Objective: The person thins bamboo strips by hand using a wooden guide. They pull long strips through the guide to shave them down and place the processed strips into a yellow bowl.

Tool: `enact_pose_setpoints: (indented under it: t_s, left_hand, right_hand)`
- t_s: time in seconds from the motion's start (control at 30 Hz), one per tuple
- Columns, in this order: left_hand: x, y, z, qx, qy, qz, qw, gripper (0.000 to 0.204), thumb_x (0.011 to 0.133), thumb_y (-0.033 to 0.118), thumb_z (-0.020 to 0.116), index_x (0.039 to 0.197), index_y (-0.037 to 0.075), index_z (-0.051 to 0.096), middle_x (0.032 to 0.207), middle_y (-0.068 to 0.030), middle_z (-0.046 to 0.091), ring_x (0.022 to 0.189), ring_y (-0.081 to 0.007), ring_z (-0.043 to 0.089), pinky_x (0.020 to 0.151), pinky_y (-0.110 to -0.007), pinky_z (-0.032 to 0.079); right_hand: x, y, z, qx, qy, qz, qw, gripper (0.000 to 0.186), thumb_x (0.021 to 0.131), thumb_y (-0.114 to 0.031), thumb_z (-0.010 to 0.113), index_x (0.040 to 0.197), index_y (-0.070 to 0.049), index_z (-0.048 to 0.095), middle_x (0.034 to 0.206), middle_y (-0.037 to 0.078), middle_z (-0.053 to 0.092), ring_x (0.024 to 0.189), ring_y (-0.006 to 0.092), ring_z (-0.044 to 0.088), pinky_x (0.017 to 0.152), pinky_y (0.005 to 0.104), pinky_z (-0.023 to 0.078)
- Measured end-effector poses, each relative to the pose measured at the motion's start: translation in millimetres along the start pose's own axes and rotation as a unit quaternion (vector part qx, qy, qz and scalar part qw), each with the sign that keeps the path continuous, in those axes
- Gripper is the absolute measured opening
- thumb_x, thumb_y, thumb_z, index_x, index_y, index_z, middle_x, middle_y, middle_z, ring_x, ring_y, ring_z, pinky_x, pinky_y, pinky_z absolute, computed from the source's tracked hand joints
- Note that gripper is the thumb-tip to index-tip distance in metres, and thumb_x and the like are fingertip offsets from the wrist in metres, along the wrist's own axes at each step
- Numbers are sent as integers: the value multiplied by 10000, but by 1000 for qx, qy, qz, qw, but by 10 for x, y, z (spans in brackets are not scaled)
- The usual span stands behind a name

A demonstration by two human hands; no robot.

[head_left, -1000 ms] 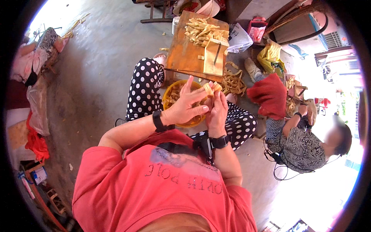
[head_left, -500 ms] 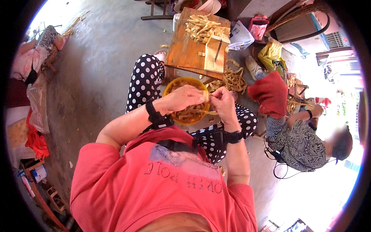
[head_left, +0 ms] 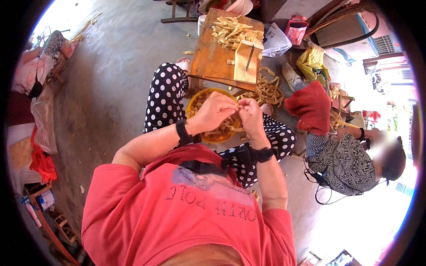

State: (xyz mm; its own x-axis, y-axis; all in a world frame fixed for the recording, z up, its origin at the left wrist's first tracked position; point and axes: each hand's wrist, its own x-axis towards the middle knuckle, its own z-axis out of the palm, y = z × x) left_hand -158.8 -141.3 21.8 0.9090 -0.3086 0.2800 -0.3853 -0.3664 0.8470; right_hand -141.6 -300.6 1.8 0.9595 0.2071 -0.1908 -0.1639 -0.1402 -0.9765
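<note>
My left hand (head_left: 214, 111) and my right hand (head_left: 251, 116) meet over a yellow basin (head_left: 191, 106), both with fingers pinched together. Between the fingertips is a pale yellow strip, mostly hidden by the fingers. A strip end (head_left: 239, 130) shows below my right hand, over the basin's right side. Inside the basin lie several brownish-yellow pieces, partly covered by my left hand. Just beyond stands a wooden table (head_left: 206, 55) with a heap of flat yellow strips (head_left: 237, 32) and a small light wooden board (head_left: 244, 68) bearing a dark, thin bar.
More curled strips (head_left: 268, 91) lie on the floor right of the table. At right sits another person (head_left: 344, 164) near a red cloth (head_left: 309, 106). A yellow bag (head_left: 312, 63) and a white bag (head_left: 275, 41) stand beyond. Another person (head_left: 37, 73) is at far left.
My fingertips have drawn closer together, and the strip visible between them before is now mostly hidden. My left hand has turned and moved slightly. The person at right has raised a hand toward their head.
</note>
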Motion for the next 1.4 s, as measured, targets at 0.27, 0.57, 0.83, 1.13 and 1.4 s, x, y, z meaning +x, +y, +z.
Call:
enact_pose_setpoints:
  t_s: [0.27,0.57,0.83,1.13,1.4]
  left_hand:
    - [129,7,-141,-381,42,-202,901,123,706,-32,581,820,5,554,761,-25,570,686,-71,530,643,-194,437]
    - [121,77,-643,-393,0,-140,909,264,761,-7,499,1024,15,513,1046,-85,527,989,-171,491,845,-284,390]
    - [506,64,-664,-78,-197,60,975,356,741,153,579,1071,48,498,916,-106,585,845,-235,557,732,-309,426]
    - [519,24,-582,-408,-209,-253,852,145,808,118,530,892,3,559,670,-44,578,566,-77,551,507,-175,445]
    - [881,-261,-492,-409,-138,-306,849,149,806,161,536,869,26,544,687,-38,573,559,-86,542,522,-190,445]
  right_hand:
    - [-44,-314,-24,160,-44,136,977,158,834,-157,484,872,-8,524,708,-13,492,585,41,423,513,175,344]
    - [-33,-535,-260,-29,-87,19,996,163,795,-146,561,743,8,546,620,-52,470,554,31,374,481,173,301]
    - [53,-653,-187,-78,-90,-55,991,186,809,-147,536,732,22,518,618,-23,473,586,43,397,508,194,336]
    - [-19,-769,-266,-113,-171,6,979,222,818,-198,534,723,3,527,597,-42,432,588,44,377,513,195,332]
    - [558,-576,-534,-157,-97,-35,982,134,820,-124,489,834,5,522,685,9,523,627,66,466,561,215,390]
